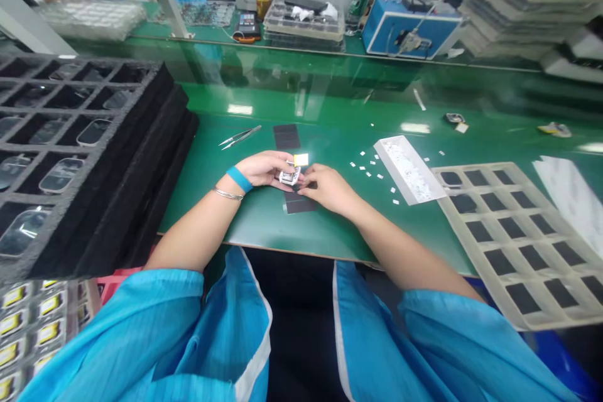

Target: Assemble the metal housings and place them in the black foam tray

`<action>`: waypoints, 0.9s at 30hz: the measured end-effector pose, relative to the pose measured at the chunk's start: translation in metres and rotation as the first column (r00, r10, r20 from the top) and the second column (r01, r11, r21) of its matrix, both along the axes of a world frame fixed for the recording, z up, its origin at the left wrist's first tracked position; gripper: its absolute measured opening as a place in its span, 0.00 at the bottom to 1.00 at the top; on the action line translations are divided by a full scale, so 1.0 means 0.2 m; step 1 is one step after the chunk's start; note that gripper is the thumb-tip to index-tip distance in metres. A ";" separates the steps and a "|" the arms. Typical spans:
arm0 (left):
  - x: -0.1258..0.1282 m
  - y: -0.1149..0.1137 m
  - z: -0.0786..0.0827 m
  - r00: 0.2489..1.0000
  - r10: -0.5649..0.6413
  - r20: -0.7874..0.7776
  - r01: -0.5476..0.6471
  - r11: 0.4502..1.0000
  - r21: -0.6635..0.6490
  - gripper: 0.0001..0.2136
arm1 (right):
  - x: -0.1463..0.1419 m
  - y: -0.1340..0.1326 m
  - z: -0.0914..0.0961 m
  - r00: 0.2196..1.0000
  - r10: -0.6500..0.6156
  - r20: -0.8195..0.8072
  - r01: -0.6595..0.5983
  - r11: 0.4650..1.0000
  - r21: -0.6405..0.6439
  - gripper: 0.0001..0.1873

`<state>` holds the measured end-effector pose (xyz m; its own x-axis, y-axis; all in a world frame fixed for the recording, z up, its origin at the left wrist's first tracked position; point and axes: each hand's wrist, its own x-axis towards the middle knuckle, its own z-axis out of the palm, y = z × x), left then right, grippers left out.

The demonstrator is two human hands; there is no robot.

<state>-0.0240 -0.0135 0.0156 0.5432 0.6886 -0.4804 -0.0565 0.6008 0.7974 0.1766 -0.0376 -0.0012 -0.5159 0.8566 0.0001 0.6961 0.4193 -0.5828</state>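
Note:
My left hand [264, 171] is closed around a small white device case [289, 176] with its inside showing. A white piece with a yellow edge [301, 159], which looks like a battery, sticks out at the top of the case. Close on the right, my right hand [327, 187] has thumb and fingers pinched together by the case's lower right corner; what they hold, if anything, is hidden. Under the hands lies a dark rectangular sheet [298, 204], and another dark sheet [286, 136] is just beyond. Metal tweezers [240, 136] rest to the left.
Stacked black foam trays [141, 138] with rounded glass-like pieces stand left. A white box [409, 169] of small pieces and scattered white bits are right, beside a pale compartment tray [475, 213] with dark sheets. Yellow-topped parts [47, 304] fill a lower-left tray. People's arms show across the bench.

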 end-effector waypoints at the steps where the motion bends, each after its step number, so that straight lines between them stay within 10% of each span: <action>1: 0.01 0.00 -0.01 1.000 -0.010 0.002 0.010 1.000 -0.002 0.09 | -0.01 0.00 -0.01 1.000 -0.009 0.013 0.009 1.000 -0.005 0.02; 8: 0.01 0.00 -0.02 1.000 -0.008 0.004 0.008 1.000 -0.017 0.08 | -0.01 0.02 -0.07 0.996 0.065 0.055 -0.068 0.996 0.049 0.04; 15: 0.03 0.00 -0.01 0.999 0.023 -0.039 -0.024 0.999 -0.024 0.08 | 0.13 0.00 0.13 0.942 0.267 -0.202 -0.278 0.960 -0.028 0.07; 20: 0.09 -0.04 0.00 0.973 0.208 -0.101 -0.202 0.977 0.064 0.08 | 0.11 0.00 0.14 0.788 0.023 -0.616 -0.083 0.994 -0.068 0.12; 27: 0.16 -0.08 0.02 0.952 0.297 -0.072 -0.288 0.950 0.120 0.06 | 0.02 0.01 0.02 0.765 -0.158 -0.625 0.112 0.987 -0.113 0.10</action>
